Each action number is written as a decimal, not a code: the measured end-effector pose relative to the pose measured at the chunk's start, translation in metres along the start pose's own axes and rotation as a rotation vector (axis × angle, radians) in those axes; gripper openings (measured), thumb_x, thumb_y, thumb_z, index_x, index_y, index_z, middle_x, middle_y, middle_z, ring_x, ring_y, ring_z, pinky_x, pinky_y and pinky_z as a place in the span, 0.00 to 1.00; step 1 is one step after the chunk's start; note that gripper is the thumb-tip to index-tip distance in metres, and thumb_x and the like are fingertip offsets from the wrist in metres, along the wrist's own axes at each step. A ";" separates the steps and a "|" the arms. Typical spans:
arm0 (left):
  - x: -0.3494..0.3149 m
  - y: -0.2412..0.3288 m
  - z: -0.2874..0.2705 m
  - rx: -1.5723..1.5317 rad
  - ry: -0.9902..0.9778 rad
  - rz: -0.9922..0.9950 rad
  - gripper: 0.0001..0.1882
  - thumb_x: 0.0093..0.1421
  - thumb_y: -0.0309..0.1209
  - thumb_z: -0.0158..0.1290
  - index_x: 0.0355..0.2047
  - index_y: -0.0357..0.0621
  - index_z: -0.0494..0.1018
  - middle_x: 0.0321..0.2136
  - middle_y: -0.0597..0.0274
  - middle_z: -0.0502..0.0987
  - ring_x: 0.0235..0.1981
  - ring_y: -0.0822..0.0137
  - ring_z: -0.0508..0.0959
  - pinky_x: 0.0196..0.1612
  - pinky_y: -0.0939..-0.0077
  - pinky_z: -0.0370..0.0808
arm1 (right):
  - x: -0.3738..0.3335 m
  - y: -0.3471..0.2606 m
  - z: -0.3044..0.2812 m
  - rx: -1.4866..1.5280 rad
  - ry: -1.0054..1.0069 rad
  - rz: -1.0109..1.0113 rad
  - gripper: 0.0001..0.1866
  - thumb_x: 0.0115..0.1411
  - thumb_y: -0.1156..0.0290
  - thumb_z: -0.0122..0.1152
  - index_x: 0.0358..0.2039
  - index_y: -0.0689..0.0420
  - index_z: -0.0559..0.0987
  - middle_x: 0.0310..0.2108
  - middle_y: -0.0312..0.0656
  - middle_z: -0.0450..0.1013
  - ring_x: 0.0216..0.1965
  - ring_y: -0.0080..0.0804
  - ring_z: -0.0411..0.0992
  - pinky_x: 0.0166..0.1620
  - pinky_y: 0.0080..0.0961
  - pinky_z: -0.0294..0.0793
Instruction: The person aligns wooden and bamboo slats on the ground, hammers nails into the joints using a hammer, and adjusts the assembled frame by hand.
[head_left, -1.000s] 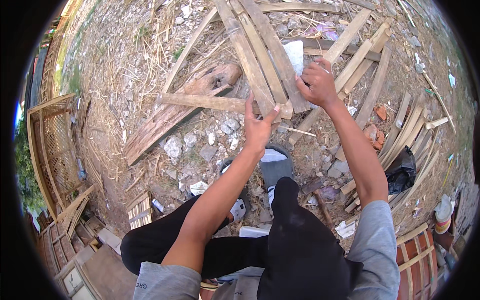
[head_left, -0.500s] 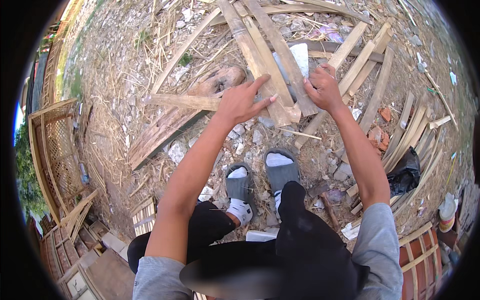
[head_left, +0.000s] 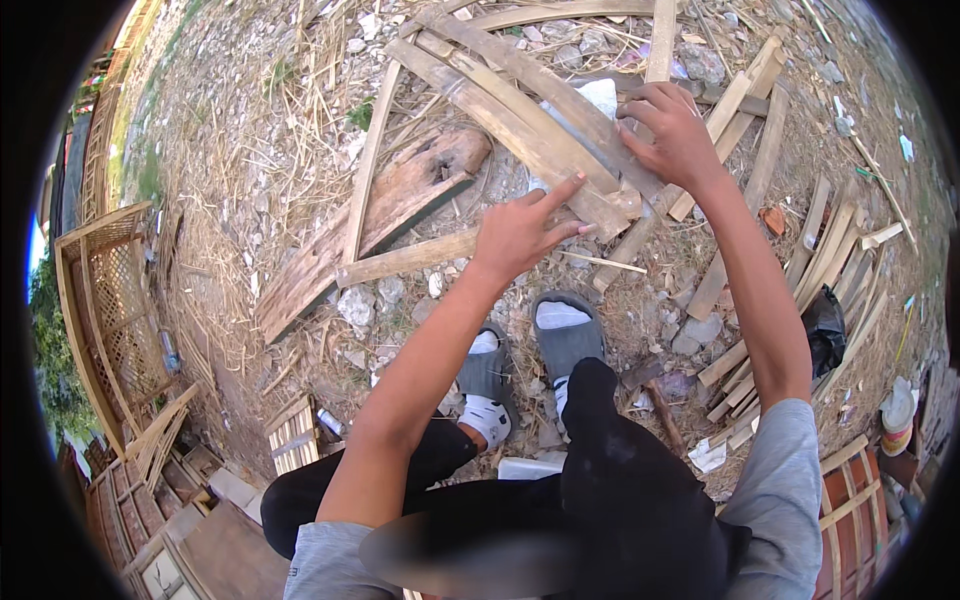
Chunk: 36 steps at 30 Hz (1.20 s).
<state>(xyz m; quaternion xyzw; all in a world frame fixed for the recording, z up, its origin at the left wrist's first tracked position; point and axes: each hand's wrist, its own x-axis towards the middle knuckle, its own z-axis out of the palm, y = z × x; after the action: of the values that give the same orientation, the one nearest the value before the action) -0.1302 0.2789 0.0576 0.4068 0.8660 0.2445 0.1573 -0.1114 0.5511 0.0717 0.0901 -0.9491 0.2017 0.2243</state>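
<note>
Long flat wooden slats point(head_left: 500, 110) lie joined near one end, slanting across the ground ahead of me. My left hand point(head_left: 525, 232) rests at their near end, index finger stretched over a slat and thumb apart below it. Its other fingers curl around a crosswise wooden slat point(head_left: 410, 257), which runs out to the left; their tips are hidden. My right hand point(head_left: 668, 135) is beside the right edge of the joined slats, fingers bent and apart. I see nothing held in it. A pale white piece point(head_left: 600, 97) shows behind the slats.
A thick weathered timber point(head_left: 370, 225) lies at the left. Loose slats point(head_left: 745, 170) and a stack of curved strips point(head_left: 825, 255) lie at the right, near a black plastic bag point(head_left: 825, 330). Stones and straw cover the ground around my sandals point(head_left: 568, 335). A lattice panel point(head_left: 115, 310) stands far left.
The joined slats have turned counterclockwise, their near end shifting right with my left hand. My right hand has moved slightly up and right, its fingers loosening from a closed pinch.
</note>
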 end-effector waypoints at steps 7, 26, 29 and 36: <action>-0.005 0.007 0.032 -0.380 0.284 -0.323 0.18 0.69 0.42 0.48 0.49 0.42 0.69 0.35 0.40 0.79 0.32 0.39 0.79 0.32 0.45 0.73 | -0.049 -0.120 0.003 0.029 -0.051 0.455 0.18 0.57 0.61 0.64 0.43 0.59 0.80 0.43 0.45 0.73 0.48 0.45 0.69 0.53 0.44 0.67; -0.048 -0.023 0.022 0.091 0.191 -0.121 0.17 0.64 0.46 0.53 0.38 0.44 0.72 0.35 0.56 0.76 0.42 0.55 0.76 0.46 0.59 0.70 | -0.072 -0.121 0.042 -0.275 -0.107 0.568 0.31 0.56 0.52 0.67 0.53 0.59 0.75 0.51 0.51 0.67 0.55 0.51 0.62 0.59 0.48 0.58; -0.043 -0.012 0.031 0.113 0.139 -0.200 0.19 0.64 0.45 0.52 0.46 0.43 0.71 0.44 0.56 0.73 0.49 0.56 0.71 0.52 0.58 0.63 | -0.081 -0.129 0.035 -0.203 -0.046 0.623 0.41 0.52 0.49 0.71 0.58 0.62 0.69 0.56 0.53 0.63 0.58 0.54 0.59 0.61 0.51 0.56; -0.040 -0.023 0.056 0.169 0.280 -0.108 0.28 0.66 0.42 0.49 0.62 0.42 0.60 0.59 0.40 0.65 0.59 0.44 0.66 0.58 0.48 0.62 | -0.099 -0.113 0.032 -0.197 -0.043 0.795 0.53 0.44 0.45 0.76 0.62 0.64 0.62 0.59 0.57 0.60 0.61 0.56 0.57 0.65 0.49 0.54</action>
<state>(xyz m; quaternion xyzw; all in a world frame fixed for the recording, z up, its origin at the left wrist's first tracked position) -0.0927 0.2516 0.0013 0.3332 0.9176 0.2164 0.0134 -0.0065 0.4437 0.0383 -0.3015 -0.9292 0.1791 0.1167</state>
